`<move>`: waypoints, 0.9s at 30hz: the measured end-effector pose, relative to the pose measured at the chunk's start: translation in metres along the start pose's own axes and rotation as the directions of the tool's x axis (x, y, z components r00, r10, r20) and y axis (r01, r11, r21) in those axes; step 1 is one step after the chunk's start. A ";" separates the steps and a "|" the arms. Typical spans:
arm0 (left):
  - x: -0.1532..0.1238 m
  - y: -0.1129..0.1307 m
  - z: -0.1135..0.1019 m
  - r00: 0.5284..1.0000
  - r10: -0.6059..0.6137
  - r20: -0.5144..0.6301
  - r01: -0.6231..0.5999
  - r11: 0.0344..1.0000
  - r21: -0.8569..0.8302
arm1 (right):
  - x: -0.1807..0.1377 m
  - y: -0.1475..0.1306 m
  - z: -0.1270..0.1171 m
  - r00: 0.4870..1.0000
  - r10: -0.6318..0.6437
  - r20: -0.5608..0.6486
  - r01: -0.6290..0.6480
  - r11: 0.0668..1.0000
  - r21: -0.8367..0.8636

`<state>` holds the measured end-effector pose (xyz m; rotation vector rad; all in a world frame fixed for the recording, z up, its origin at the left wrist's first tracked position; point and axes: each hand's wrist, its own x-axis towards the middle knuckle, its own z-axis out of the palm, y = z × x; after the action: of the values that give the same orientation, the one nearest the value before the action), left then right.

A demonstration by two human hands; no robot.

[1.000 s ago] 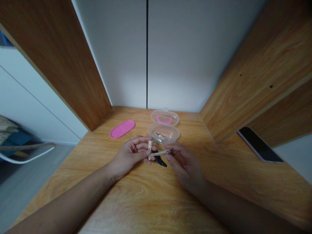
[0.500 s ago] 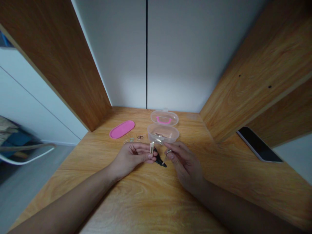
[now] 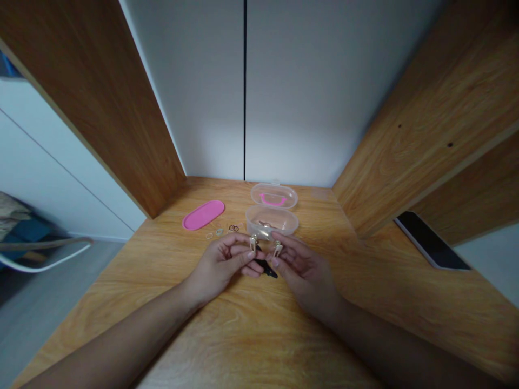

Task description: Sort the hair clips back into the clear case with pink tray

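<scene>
Two pale clips: we pinch the left clip in the left hand, the right clip in the right hand; gripping low, we judge, steadies both.

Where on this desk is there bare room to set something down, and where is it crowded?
Bare wood: the near half of the desk, left of the left hand by the pink lid, and between the right hand and the phone. Crowded: around the clear box, hair ties, black clip and a gold clip in each hand.
</scene>
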<state>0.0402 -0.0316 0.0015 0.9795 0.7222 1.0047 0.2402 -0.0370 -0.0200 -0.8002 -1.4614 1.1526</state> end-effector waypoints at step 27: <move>-0.002 -0.003 -0.003 0.993 0.096 -0.071 -0.070 0.950 0.305 | 0.011 -0.014 -0.003 0.978 0.209 -0.016 -0.209 0.977 -0.032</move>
<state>0.0379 -0.0329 -0.0025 1.2462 0.9313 1.0328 0.2419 -0.0308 -0.0032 -1.0015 -1.4141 1.2800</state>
